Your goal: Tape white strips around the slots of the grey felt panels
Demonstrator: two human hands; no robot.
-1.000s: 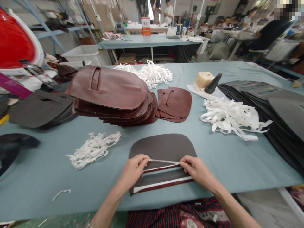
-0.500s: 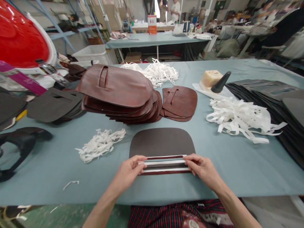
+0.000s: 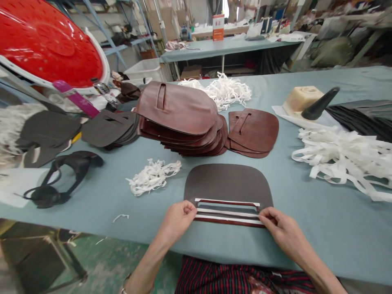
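My left hand [image 3: 177, 223] and right hand [image 3: 282, 231], grip pinched on the white strip [image 3: 226, 212] near its ends, had shifted it to the slot's [image 3: 226, 207] 6 o'clock edge, seemingly lining it up.

The left hand [image 3: 178, 222] and right hand [image 3: 281, 229] are spreading farther apart, and the white strip [image 3: 226, 212] between them is now running along the slot's [image 3: 227, 207] near side, not its far side.

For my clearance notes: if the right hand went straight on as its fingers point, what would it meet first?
The right hand would likely meet the middle white strip first, directly ahead; its height above the dark panel is hard to judge.
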